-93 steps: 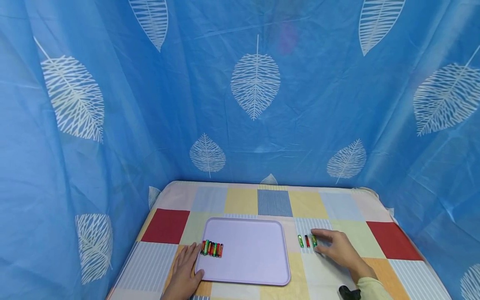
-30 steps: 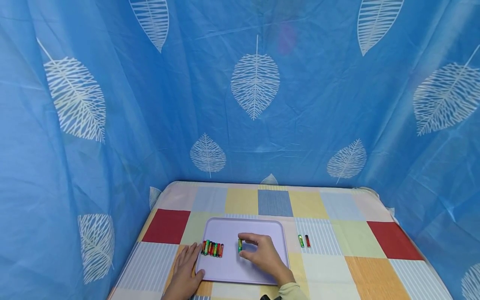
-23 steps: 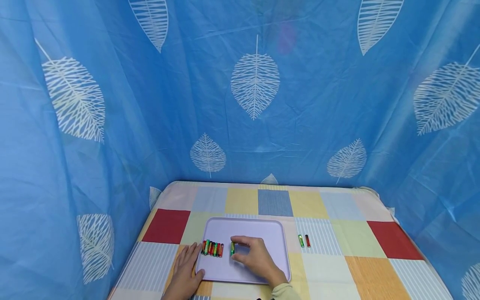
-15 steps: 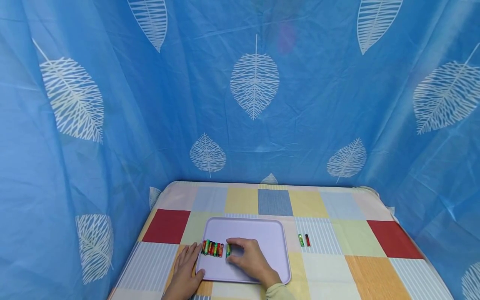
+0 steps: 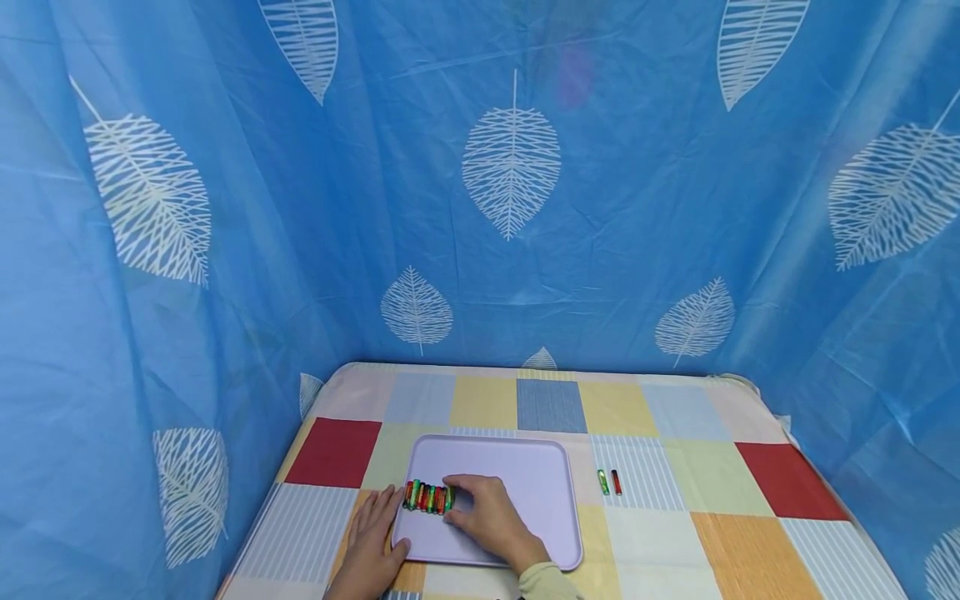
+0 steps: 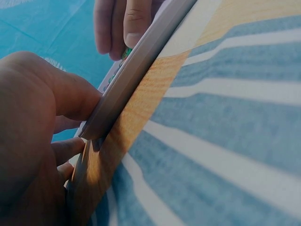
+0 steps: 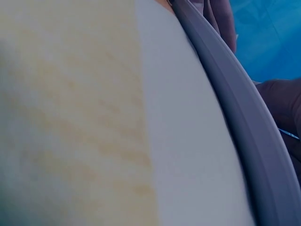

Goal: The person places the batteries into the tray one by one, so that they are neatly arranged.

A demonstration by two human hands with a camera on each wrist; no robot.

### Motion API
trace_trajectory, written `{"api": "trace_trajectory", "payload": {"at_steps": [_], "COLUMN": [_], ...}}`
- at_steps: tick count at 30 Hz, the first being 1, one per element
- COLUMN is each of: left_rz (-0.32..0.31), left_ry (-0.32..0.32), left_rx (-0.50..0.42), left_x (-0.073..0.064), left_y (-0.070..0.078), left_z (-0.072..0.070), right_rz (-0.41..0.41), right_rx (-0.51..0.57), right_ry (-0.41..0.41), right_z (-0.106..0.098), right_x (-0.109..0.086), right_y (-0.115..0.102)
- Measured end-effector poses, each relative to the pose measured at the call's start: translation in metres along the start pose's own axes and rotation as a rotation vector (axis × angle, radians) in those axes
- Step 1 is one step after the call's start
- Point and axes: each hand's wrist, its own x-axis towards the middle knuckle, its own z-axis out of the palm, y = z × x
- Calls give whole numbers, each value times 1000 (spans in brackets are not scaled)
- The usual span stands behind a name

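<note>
My right hand pinches a green battery between thumb and fingers at the right end of a row of batteries. This row, red, green and black, lies side by side on the left part of a lilac tray. Along the tray's left side rests my left hand, fingers straight. In the left wrist view its thumb touches the tray's rim, and the right hand shows beyond it. The right wrist view has mostly the tray's edge, hiding much of the right hand.
To the right of the tray, a green battery and a red-black battery lie on the patchwork tablecloth. A blue curtain with white leaves surrounds the table at the back and sides.
My right hand has taken the rightmost of three batteries on the cloth and carried it left over the tray to the end of the row. The left hand has stayed in place.
</note>
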Motion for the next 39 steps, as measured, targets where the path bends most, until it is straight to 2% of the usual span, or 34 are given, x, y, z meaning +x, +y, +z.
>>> {"api": "trace_trajectory", "payload": {"at_steps": [7,12,19,26,30,39], "left_rz": [-2,-17,-16,-1,-3,-6], "left_ry": [5,10,15,23,16,9], "left_rx": [14,31,25,25,21,15], "left_x": [0,1,1,0,0,1], "left_y": [-1,-1,-1,0,0,-1], "left_z": [1,2,2,2,2,1], "right_rz": [6,51,129,133,129,131], "right_rx": [5,64,203,314,335,307], "right_ry": [6,-6,-65,-117,-115,-112], "right_z": [-5,-18,-44,-72,-89,-132], "right_x": [-1,-3,-10,-23,-34,-51], "right_y": [0,6,16,28,39,67]}}
